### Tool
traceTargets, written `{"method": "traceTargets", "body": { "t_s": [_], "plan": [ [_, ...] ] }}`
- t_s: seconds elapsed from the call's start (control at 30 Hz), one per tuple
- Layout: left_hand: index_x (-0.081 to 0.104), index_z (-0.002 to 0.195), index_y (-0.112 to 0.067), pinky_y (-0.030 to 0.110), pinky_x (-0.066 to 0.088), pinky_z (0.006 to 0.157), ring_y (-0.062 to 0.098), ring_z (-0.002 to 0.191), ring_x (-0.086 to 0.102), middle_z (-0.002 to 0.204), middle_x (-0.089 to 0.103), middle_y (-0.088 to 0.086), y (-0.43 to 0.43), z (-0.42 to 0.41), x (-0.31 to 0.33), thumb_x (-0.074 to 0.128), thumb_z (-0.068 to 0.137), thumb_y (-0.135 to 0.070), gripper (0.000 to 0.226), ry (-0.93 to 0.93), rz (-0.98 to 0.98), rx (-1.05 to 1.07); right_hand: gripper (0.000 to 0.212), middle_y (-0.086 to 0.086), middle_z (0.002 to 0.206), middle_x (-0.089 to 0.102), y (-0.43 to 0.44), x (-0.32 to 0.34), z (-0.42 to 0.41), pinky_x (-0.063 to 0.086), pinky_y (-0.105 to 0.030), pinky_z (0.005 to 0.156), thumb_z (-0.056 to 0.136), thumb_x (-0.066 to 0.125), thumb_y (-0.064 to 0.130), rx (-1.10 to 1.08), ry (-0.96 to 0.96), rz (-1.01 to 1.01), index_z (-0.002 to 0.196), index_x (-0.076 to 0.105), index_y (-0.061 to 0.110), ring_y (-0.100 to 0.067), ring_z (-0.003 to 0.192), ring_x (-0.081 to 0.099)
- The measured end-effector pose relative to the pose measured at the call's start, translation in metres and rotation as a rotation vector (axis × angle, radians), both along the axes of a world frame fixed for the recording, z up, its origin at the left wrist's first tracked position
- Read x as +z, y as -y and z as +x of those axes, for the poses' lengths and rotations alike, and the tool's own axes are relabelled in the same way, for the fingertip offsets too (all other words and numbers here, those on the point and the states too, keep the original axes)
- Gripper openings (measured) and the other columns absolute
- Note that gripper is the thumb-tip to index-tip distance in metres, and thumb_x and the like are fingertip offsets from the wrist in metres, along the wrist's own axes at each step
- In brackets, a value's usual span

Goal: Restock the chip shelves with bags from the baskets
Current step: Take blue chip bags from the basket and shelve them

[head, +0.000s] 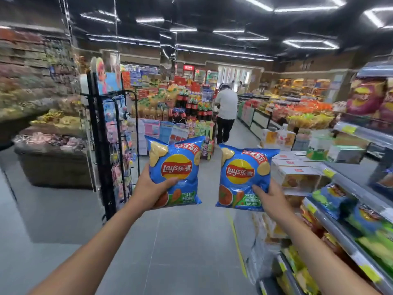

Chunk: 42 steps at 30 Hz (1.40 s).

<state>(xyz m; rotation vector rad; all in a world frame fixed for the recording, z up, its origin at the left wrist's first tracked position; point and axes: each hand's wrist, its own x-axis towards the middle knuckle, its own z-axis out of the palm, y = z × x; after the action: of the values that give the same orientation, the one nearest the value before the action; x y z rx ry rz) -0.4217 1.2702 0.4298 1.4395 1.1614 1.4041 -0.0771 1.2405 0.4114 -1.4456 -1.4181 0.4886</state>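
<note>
I hold two blue Lay's chip bags upright in front of me over the aisle floor. My left hand [148,188] grips the lower left of the left blue bag [175,165]. My right hand [271,198] grips the lower right of the right blue bag [244,173]. The chip shelves [348,211] run along my right side, stocked with blue, green and purple bags. No basket is in view.
A black wire display rack [110,145] stands at the left of the aisle. Cardboard boxes [297,169] are stacked on the floor by the shelf end. A person in a white shirt [226,111] stands far ahead beside a drinks display. Grey floor lies below.
</note>
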Motion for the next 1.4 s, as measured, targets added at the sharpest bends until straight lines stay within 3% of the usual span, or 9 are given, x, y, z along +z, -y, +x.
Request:
{"method": "traceTargets", "body": {
  "t_s": [0.1,0.23,0.4,0.6,0.7,0.83,0.93,1.1,1.4],
  "plan": [
    [0.053,0.110,-0.025,0.004,0.049,0.058,-0.012,0.072,0.068,0.099,0.066,-0.012,-0.052,0.003,-0.003,0.085,0.082,-0.005,0.047,0.002,0.006,-0.030,0.033,0.003,0.125,0.070,-0.046,-0.006,0.000,0.053,-0.037,0.096,0.103,0.058,0.012,-0.005,-0.046,-0.023,0.135,0.058,0.017,-0.017,0.115,0.065],
    [0.056,0.110,-0.030,0.014,0.059,0.067,0.005,0.089,0.072,0.104,0.071,-0.009,-0.126,0.017,0.002,0.087,0.080,-0.009,0.047,-0.003,-0.019,-0.118,0.032,0.007,0.122,0.070,-0.094,-0.006,0.010,0.051,-0.008,0.074,0.104,0.057,0.011,-0.086,-0.100,-0.048,0.135,0.056,0.016,0.002,0.104,0.065],
    [0.055,0.119,-0.032,0.014,0.057,0.064,0.008,0.096,0.071,0.112,0.072,-0.009,-0.210,0.065,0.004,0.087,0.080,-0.014,0.053,-0.019,-0.017,-0.293,0.022,0.012,0.113,0.067,-0.129,0.004,0.043,0.049,-0.024,0.082,0.104,0.056,0.011,-0.236,-0.117,-0.027,0.117,0.058,0.030,-0.008,0.103,0.063],
    [0.054,0.105,-0.036,0.012,0.055,0.060,0.001,0.083,0.072,0.105,0.071,-0.012,-0.269,0.171,-0.003,0.086,0.082,-0.012,0.046,-0.035,-0.054,-0.501,0.030,0.019,0.120,0.065,-0.127,0.015,0.106,0.048,-0.018,0.087,0.104,0.056,0.011,-0.390,-0.082,0.001,0.127,0.055,0.030,0.009,0.107,0.059],
    [0.054,0.103,-0.032,0.010,0.054,0.057,-0.008,0.073,0.071,0.101,0.070,-0.009,-0.287,0.237,0.000,0.084,0.082,-0.005,0.046,-0.043,-0.027,-0.615,0.030,0.016,0.123,0.067,-0.114,0.021,0.149,0.049,-0.021,0.092,0.104,0.056,0.010,-0.497,-0.112,0.028,0.128,0.057,0.028,0.005,0.109,0.062],
    [0.059,0.113,-0.022,0.016,0.058,0.064,0.011,0.091,0.074,0.104,0.074,-0.004,-0.302,0.325,0.010,0.088,0.077,-0.007,0.049,-0.051,0.023,-0.760,0.036,0.027,0.123,0.059,-0.089,0.030,0.205,0.047,-0.010,0.084,0.105,0.054,0.012,-0.604,-0.079,0.043,0.133,0.050,0.035,0.021,0.101,0.057],
    [0.060,0.124,-0.022,0.026,0.062,0.076,0.016,0.099,0.075,0.111,0.077,-0.003,-0.310,0.386,0.019,0.096,0.070,-0.025,0.064,-0.048,0.042,-0.848,0.035,0.021,0.125,0.064,-0.077,0.034,0.245,0.049,-0.014,0.089,0.104,0.055,0.011,-0.694,-0.070,0.065,0.133,0.054,0.030,0.017,0.103,0.060],
    [0.057,0.109,-0.028,0.012,0.055,0.061,-0.007,0.077,0.072,0.103,0.072,-0.007,-0.311,0.468,0.029,0.085,0.081,-0.005,0.046,-0.036,0.067,-0.951,0.032,0.017,0.122,0.068,-0.066,0.036,0.292,0.051,-0.017,0.091,0.104,0.056,0.011,-0.793,-0.076,0.084,0.131,0.058,0.027,0.010,0.105,0.062],
    [0.058,0.116,-0.024,0.016,0.058,0.060,-0.002,0.075,0.073,0.105,0.073,-0.004,-0.329,0.565,0.022,0.085,0.082,-0.009,0.046,-0.050,0.075,-1.127,0.037,0.025,0.120,0.070,-0.052,0.023,0.327,0.050,-0.015,0.091,0.104,0.056,0.009,-0.890,-0.096,0.063,0.130,0.059,0.036,0.006,0.112,0.063]
  ]
}}
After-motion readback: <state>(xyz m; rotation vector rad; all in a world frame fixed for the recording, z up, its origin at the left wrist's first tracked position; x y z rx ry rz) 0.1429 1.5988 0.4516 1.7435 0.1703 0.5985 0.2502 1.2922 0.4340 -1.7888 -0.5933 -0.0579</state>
